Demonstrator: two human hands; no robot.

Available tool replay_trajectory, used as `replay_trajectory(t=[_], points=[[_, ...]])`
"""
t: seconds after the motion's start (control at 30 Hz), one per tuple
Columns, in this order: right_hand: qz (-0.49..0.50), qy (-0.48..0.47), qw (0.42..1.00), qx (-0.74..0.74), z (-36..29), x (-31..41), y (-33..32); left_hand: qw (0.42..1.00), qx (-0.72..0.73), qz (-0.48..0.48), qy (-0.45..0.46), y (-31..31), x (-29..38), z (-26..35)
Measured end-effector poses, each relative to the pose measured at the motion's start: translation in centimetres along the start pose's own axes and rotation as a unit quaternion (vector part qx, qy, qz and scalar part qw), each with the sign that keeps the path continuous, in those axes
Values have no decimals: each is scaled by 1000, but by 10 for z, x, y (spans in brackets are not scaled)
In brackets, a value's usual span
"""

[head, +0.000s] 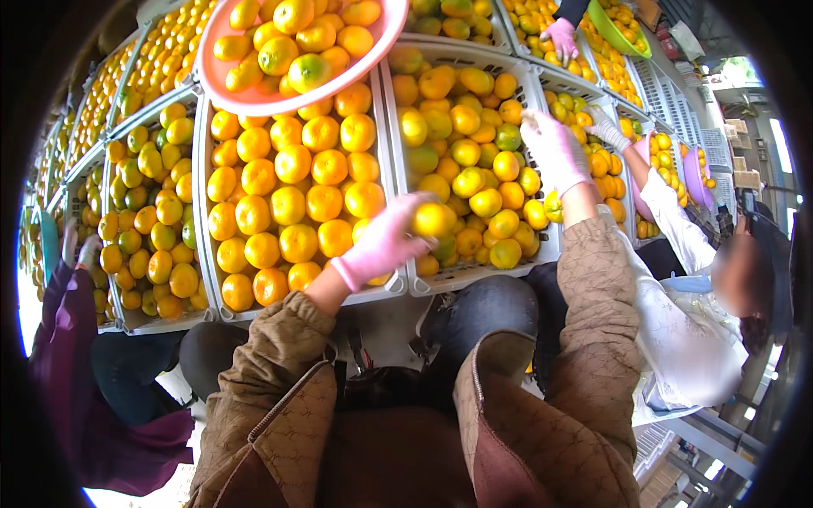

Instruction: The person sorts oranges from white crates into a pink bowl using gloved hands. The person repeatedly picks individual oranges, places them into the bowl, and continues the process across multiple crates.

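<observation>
My left hand, in a pink glove, grips a yellow-orange mandarin between thumb and fingers. It is over the wall between two plastic crates. Beneath and left of it, a crate holds orange mandarins in neat rows. To the right, loosely heaped mandarins, some greenish, fill another crate. Above that crate's right edge is my right hand, in a pale pink glove. Its fingers point away from me and their undersides are hidden, so I cannot tell whether they hold anything.
A pink basin of mandarins rests over the far end of the row-filled crate. A co-worker's gloved hand reaches into a crate at right; another pink-gloved hand works farther back. At left, a person in a purple sleeve sits beside more crates.
</observation>
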State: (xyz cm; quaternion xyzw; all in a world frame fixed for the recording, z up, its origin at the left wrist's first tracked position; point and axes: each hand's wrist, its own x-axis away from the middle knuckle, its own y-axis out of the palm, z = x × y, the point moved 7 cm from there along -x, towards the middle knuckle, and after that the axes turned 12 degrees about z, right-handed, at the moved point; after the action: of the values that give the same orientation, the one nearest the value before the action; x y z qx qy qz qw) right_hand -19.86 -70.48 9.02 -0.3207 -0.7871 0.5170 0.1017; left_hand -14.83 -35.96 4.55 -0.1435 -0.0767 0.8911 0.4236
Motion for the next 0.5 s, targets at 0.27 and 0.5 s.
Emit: replay_trajectory(t=[0.27,0.5], points=[[-89,-181,974,104,-38,-28,141,985,-128,104,48,-13,-44,-13],[-36,177,919,-350,39,-91,19,930,280,74,-227,23,-106,-16]])
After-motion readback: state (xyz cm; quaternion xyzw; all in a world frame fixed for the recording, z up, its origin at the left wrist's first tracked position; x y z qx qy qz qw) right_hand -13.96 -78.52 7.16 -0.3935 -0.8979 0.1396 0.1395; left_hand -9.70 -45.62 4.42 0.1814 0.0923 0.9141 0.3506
